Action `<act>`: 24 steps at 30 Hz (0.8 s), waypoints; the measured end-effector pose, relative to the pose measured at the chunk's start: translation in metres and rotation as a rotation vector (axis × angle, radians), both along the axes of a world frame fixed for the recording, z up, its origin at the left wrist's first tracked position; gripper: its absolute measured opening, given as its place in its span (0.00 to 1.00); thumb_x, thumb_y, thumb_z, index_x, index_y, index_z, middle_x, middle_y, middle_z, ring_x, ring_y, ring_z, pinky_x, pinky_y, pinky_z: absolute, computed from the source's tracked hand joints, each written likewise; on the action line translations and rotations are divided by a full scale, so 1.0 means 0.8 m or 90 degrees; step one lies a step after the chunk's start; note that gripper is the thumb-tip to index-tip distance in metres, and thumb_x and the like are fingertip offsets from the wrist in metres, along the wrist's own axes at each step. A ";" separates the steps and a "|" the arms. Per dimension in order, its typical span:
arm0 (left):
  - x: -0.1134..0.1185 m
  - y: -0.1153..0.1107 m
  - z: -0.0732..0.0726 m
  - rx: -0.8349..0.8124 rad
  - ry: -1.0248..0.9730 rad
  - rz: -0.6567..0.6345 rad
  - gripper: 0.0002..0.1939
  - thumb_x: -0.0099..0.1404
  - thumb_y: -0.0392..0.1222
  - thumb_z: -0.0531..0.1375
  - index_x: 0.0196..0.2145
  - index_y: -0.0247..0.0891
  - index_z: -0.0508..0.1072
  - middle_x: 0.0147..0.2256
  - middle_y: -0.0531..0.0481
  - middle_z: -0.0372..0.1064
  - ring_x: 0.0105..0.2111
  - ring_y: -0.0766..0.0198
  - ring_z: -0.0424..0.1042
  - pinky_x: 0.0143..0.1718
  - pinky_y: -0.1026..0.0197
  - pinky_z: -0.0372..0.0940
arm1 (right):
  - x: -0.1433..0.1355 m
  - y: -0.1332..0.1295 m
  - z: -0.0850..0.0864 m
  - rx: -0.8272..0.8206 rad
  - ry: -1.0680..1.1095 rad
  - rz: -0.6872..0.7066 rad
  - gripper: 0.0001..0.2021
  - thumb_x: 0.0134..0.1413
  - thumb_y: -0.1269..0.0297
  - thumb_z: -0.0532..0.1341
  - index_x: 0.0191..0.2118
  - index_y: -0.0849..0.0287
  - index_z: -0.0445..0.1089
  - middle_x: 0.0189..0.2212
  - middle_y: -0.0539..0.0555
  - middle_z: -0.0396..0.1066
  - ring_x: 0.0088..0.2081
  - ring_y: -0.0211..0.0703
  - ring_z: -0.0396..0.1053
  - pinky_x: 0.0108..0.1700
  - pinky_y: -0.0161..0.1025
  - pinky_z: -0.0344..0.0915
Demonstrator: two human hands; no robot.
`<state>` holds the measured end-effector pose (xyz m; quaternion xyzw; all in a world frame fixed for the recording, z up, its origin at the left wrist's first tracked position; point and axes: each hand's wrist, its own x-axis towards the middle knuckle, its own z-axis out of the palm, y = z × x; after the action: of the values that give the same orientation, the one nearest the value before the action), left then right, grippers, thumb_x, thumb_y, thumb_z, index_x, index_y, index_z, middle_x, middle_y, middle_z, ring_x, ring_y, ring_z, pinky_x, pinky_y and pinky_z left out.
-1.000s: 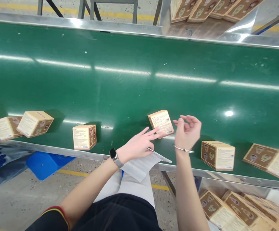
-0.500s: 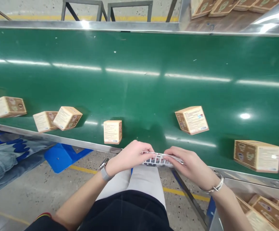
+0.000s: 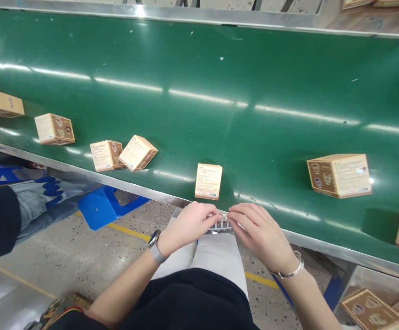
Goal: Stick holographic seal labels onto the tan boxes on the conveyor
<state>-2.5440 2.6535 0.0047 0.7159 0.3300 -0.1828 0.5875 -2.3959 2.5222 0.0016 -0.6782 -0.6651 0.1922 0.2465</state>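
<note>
Label sheet (image 3: 221,224) looks light, limp and easily creased, I judge, so I'd hold it by its edges (slick backing, probably). I see it at the near edge of the green belt (image 3: 172,121), between left hand (image 3: 190,223) and right hand (image 3: 260,233), both pinching it.

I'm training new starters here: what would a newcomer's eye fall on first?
The long green surface comes first, streaked with reflected light. Next, cream-and-brown boxes scattered along its near half, and, at its near edge, the left hand and right hand holding a small gridded piece. Below left, a bright blue item stands out.
</note>
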 end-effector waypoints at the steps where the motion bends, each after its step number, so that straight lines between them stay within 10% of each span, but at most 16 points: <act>1: -0.003 0.000 -0.003 0.024 0.021 0.004 0.12 0.69 0.39 0.56 0.31 0.36 0.77 0.30 0.51 0.76 0.30 0.64 0.71 0.31 0.65 0.59 | -0.006 0.001 -0.001 0.012 0.003 -0.013 0.08 0.64 0.72 0.56 0.37 0.57 0.71 0.35 0.55 0.77 0.38 0.46 0.73 0.40 0.43 0.67; 7: -0.033 0.006 -0.018 0.179 -0.012 -0.132 0.10 0.69 0.41 0.58 0.32 0.38 0.77 0.34 0.50 0.77 0.37 0.59 0.73 0.36 0.60 0.65 | -0.034 0.014 -0.035 -0.003 0.371 -0.392 0.03 0.59 0.65 0.62 0.34 0.55 0.72 0.41 0.56 0.76 0.45 0.46 0.73 0.46 0.46 0.70; 11: -0.044 0.006 -0.035 0.354 -0.202 -0.243 0.10 0.67 0.40 0.60 0.28 0.37 0.76 0.58 0.44 0.66 0.57 0.49 0.65 0.54 0.47 0.65 | -0.045 0.040 -0.075 0.033 0.534 -0.680 0.09 0.53 0.57 0.64 0.31 0.57 0.70 0.45 0.59 0.75 0.49 0.49 0.72 0.49 0.49 0.70; 15: -0.042 0.001 -0.056 0.403 -0.255 -0.332 0.11 0.67 0.38 0.59 0.28 0.35 0.76 0.68 0.47 0.48 0.69 0.47 0.46 0.66 0.41 0.52 | -0.055 0.055 -0.094 0.033 0.503 -0.690 0.12 0.53 0.53 0.63 0.32 0.58 0.69 0.46 0.61 0.73 0.48 0.48 0.72 0.49 0.49 0.70; 24: -0.038 0.001 -0.068 0.362 -0.240 -0.356 0.10 0.66 0.35 0.59 0.26 0.36 0.75 0.68 0.49 0.48 0.69 0.51 0.46 0.67 0.43 0.52 | -0.062 0.053 -0.096 0.042 0.372 -0.706 0.12 0.56 0.54 0.61 0.33 0.58 0.69 0.44 0.61 0.71 0.46 0.48 0.71 0.47 0.48 0.70</act>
<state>-2.5741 2.6541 -0.0494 0.9318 0.0478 -0.1031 0.3449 -2.4455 2.5647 -0.0750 -0.8338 -0.1251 0.1925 0.5020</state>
